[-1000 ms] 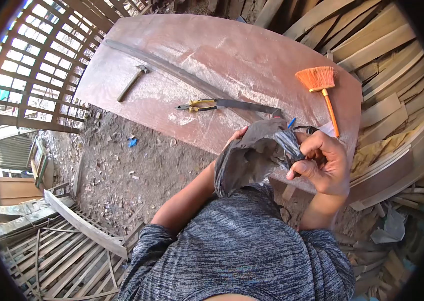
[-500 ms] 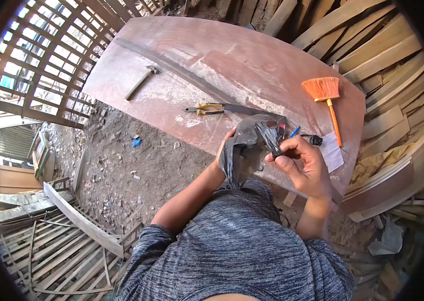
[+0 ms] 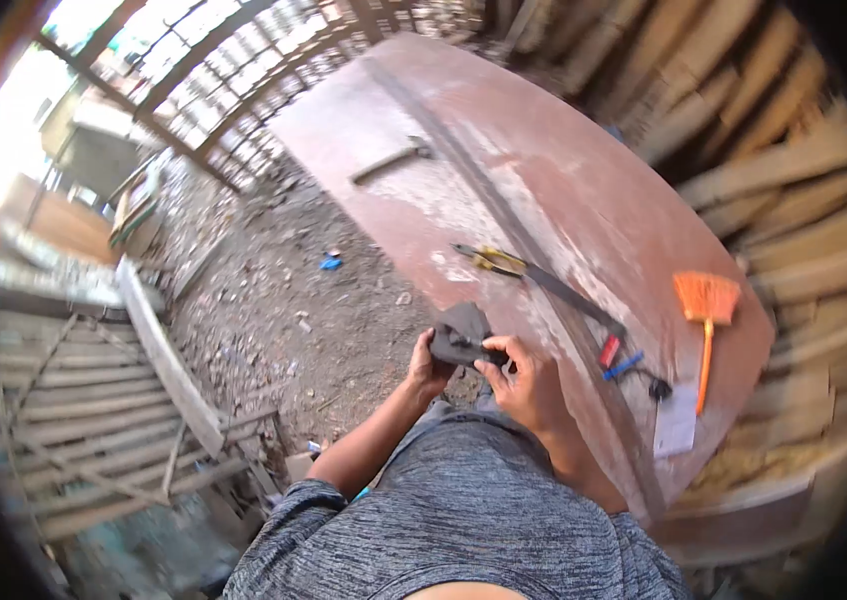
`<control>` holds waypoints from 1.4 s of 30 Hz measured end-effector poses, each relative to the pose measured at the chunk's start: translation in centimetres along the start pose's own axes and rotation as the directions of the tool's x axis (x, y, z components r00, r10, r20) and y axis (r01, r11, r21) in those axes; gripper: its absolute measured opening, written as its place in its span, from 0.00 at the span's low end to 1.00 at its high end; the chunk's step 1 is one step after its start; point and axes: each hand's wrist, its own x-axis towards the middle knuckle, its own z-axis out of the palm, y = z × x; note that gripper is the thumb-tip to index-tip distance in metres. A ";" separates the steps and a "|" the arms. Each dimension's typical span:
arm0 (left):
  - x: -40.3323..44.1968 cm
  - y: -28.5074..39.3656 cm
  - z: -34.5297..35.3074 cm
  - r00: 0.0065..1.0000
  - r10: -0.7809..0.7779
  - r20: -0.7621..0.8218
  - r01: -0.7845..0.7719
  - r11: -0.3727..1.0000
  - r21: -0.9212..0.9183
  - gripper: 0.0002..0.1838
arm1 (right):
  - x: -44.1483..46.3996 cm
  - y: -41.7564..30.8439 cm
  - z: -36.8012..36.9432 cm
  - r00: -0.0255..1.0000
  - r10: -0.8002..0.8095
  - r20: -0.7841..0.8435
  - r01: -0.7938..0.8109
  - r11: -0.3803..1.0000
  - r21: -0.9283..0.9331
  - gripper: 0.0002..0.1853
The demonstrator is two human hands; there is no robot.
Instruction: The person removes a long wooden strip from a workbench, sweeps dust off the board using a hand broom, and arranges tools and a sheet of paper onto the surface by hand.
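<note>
A black plastic bag (image 3: 461, 325), bunched up small, is held between my two hands in front of my waist. My left hand (image 3: 427, 362) is wrapped around its left side. With thumb and fingertips, my right hand (image 3: 523, 385) pinches the bag's right edge. Whether anything is inside the bag I cannot make out. On the reddish board (image 3: 593, 190) beyond my hands lie pliers with yellow and black handles (image 3: 498, 261) and a long dark flat strip (image 3: 573, 298).
Farther off on the board is a hammer (image 3: 388, 165). To the right lie a red object (image 3: 608, 350), a blue marker-like stick (image 3: 623, 366), a small black object (image 3: 659, 389), white paper (image 3: 675, 425) and an orange brush (image 3: 707, 305). Wooden slats (image 3: 83, 390) stand at left.
My view has turned left, so the board appears farther right. The bag has been gathered from a loose, spread shape into a compact bundle, and my hands are closer together.
</note>
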 end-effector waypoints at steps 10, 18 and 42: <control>-13.6 1.3 -15.1 0.931 0.281 -0.233 -0.360 0.818 -0.449 0.15 | 4.5 -7.2 14.7 0.689 -0.412 0.596 0.211 0.901 0.380 0.12; -28.7 3.9 -22.7 0.527 0.704 -0.476 -0.850 0.456 -0.265 0.16 | -2.3 -17.8 30.9 0.289 -0.638 0.714 0.284 0.769 0.572 0.11; -43.5 14.1 -37.4 -0.715 0.403 -0.571 -0.495 0.285 0.821 0.29 | -16.6 -41.6 65.9 -0.820 -0.502 0.277 -0.102 0.603 0.791 0.11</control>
